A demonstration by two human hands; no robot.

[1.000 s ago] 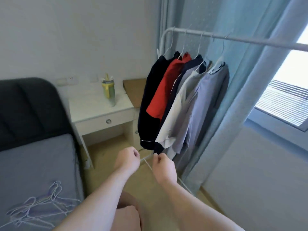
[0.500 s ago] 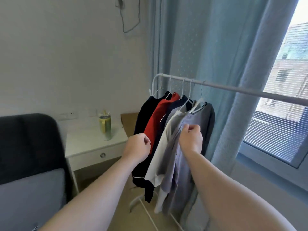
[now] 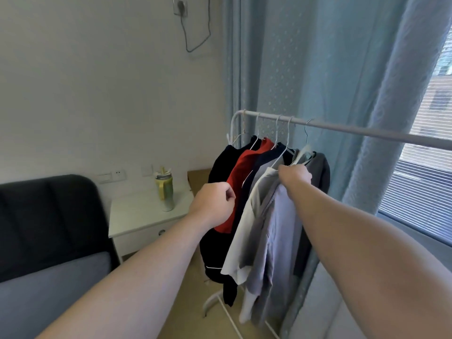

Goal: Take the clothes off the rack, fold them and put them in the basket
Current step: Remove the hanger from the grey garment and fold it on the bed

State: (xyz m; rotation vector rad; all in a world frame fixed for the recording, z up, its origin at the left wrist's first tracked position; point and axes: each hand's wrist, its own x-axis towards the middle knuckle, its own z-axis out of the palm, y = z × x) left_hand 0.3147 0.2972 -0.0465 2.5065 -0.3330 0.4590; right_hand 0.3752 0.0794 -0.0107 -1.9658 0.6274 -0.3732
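Observation:
A white clothes rack (image 3: 362, 130) stands before the blue curtain with several garments on white hangers: a black one (image 3: 220, 165), a red one (image 3: 244, 172), a navy one (image 3: 261, 160), a pale grey shirt (image 3: 247, 231) and a lilac-grey shirt (image 3: 281, 228), the nearest. My right hand (image 3: 294, 176) grips the lilac-grey shirt's shoulder just below its hanger. Curled into a loose fist holding nothing, my left hand (image 3: 215, 203) hovers in front of the red garment. No basket is in view.
A white bedside table (image 3: 137, 216) with a green bottle (image 3: 165, 192) stands left of the rack. A dark headboard (image 3: 44, 216) and grey bed (image 3: 49, 289) fill the lower left. A brown box (image 3: 198, 177) sits behind the clothes. The window (image 3: 428, 179) is at right.
Both hands rose from low near the rack's base up to the clothes. My right hand reached the top of the lilac-grey shirt and gripped it; the view tilted upward.

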